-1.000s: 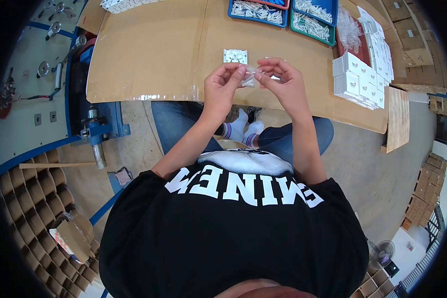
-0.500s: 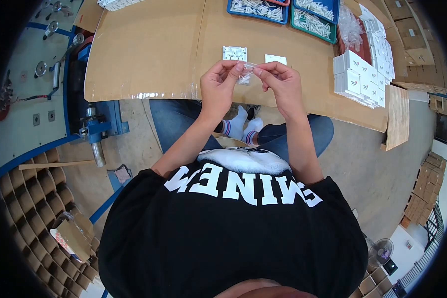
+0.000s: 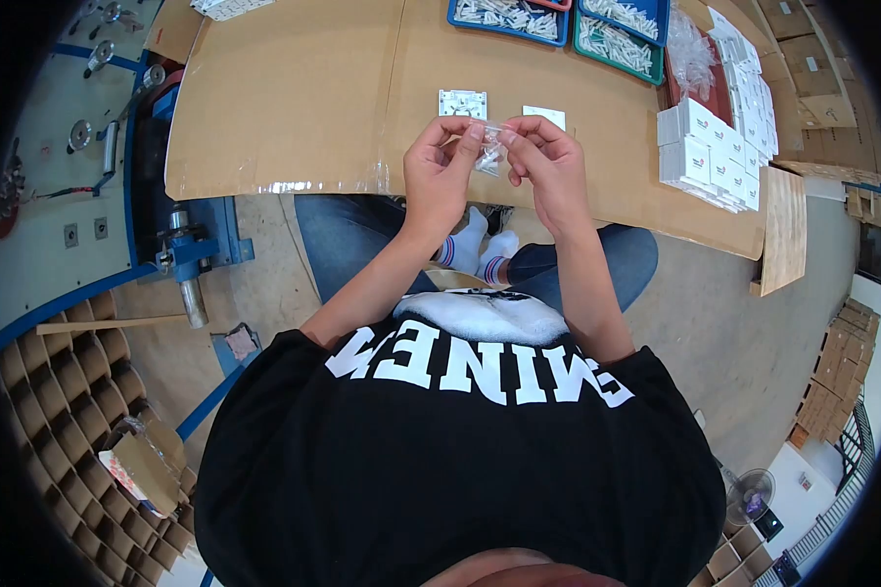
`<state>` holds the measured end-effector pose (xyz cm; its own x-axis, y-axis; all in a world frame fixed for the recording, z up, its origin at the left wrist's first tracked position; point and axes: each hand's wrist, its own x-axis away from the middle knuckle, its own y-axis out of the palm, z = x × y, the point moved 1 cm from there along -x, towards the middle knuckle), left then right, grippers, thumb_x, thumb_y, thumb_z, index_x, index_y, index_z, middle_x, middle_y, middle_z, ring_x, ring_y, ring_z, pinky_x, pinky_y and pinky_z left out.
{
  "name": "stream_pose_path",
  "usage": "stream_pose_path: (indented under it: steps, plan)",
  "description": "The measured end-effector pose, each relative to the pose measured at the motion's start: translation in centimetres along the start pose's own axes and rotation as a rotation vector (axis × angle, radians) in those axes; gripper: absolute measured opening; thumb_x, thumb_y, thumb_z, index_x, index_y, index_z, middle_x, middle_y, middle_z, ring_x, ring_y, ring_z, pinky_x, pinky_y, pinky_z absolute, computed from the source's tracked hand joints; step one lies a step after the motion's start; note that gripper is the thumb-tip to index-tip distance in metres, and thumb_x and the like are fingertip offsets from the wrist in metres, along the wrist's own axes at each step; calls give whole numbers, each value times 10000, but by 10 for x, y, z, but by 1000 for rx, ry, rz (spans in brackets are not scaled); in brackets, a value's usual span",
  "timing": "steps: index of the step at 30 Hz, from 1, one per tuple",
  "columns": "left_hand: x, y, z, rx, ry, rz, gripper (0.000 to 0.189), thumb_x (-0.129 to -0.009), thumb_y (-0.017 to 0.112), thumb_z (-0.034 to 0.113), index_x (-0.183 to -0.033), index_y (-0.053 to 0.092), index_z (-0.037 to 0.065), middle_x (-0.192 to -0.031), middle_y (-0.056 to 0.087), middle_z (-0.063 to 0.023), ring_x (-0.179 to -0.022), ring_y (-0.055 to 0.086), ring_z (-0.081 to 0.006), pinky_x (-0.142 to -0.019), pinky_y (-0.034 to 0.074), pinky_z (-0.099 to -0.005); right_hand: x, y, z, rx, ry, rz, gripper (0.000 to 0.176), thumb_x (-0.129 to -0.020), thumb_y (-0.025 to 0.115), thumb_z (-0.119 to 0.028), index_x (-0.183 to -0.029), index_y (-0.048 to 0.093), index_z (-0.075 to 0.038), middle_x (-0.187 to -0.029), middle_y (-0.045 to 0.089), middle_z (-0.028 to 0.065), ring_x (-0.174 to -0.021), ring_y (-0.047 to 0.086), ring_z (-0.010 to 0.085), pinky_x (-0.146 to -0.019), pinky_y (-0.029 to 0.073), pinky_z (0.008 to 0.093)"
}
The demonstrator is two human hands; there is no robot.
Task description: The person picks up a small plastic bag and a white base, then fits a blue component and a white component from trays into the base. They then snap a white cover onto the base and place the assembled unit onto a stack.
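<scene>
Between my two hands hangs a small clear plastic bag with small white pieces inside. My left hand pinches its left upper corner between thumb and forefinger. On the other side, my right hand pinches the bag's right upper edge. Just beyond my left fingertips, a white plate with cutouts lies on the cardboard-covered table. A plain white square plate lies beyond my right fingers, partly hidden by them.
At the table's far side are a blue tray and a green tray of small white parts. Stacked white boxes stand at the right, beside clear plastic bags. A blue metal machine is at the left.
My hands have drawn slightly closer together, the right one moving a little left. The bag now hangs more upright, with its white pieces toward the bottom.
</scene>
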<state>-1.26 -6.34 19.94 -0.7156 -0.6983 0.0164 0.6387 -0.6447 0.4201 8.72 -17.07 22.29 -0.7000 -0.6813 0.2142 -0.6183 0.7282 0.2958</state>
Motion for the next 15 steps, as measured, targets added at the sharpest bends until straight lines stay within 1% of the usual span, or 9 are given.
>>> stream_pose_path:
  steps: [2,4,5,9,11,12,13,14,15]
  plan:
    - [0,-1,0,-3,4,-14,137,-995,648,105,-1064,634,-13,-979,684,-51,-879,641,-83,-787,513,-237,0,2,-2,77,-15,20,86,-927,694,-67,-992,688,-12,-841,646,1,-641,506,41,-546,419,225]
    - [0,0,3,-8,7,-24,146,-991,652,102,-1078,635,-13,-989,683,-51,-884,643,-84,-788,514,-238,0,2,-3,92,-43,21,98,-926,702,-85,-994,697,-15,-825,657,-5,-645,515,32,-539,411,214]
    - [0,1,5,-7,-22,-30,152,-984,661,99,-1082,642,-16,-981,687,-49,-884,644,-85,-789,514,-238,0,2,-3,107,-71,22,110,-925,711,-102,-996,707,-18,-809,667,-12,-648,524,23,-531,403,203]
    - [-2,-4,5,-26,-57,-65,154,-964,684,84,-1076,665,-20,-948,699,-42,-887,646,-84,-781,515,-236,-1,-3,2,148,-62,9,119,-928,710,-109,-1000,706,-14,-828,682,-7,-687,549,19,-536,397,194]
    - [-2,-5,7,-27,-64,-66,145,-963,685,82,-1066,669,-18,-938,702,-42,-881,643,-82,-773,515,-234,-1,-4,3,177,-46,11,124,-932,707,-95,-1014,700,-2,-867,693,3,-751,591,27,-588,434,186]
    - [-2,-6,8,-29,-71,-69,136,-962,685,79,-1056,673,-17,-928,705,-42,-875,640,-80,-766,514,-233,0,-3,2,178,-45,11,124,-932,707,-95,-1014,700,-2,-867,693,3,-751,591,27,-588,434,186]
    - [-2,-8,7,-28,-71,-68,136,-962,685,79,-1056,673,-17,-928,705,-42,-875,640,-80,-766,514,-233,1,0,0,181,-73,-4,121,-934,704,-85,-1018,696,2,-879,692,6,-773,602,32,-625,453,187]
    - [-1,-10,5,-69,-55,-75,134,-966,680,78,-1060,673,-17,-957,708,-50,-893,645,-86,-802,517,-232,1,2,-1,184,-102,-18,119,-936,701,-75,-1023,693,7,-892,691,9,-795,614,36,-661,473,188]
    - [-2,-12,4,-110,-39,-82,133,-970,674,77,-1064,672,-18,-985,711,-57,-911,649,-92,-837,520,-232,1,2,-1,185,-102,-18,119,-936,701,-75,-1023,693,7,-892,691,9,-795,614,36,-661,473,188]
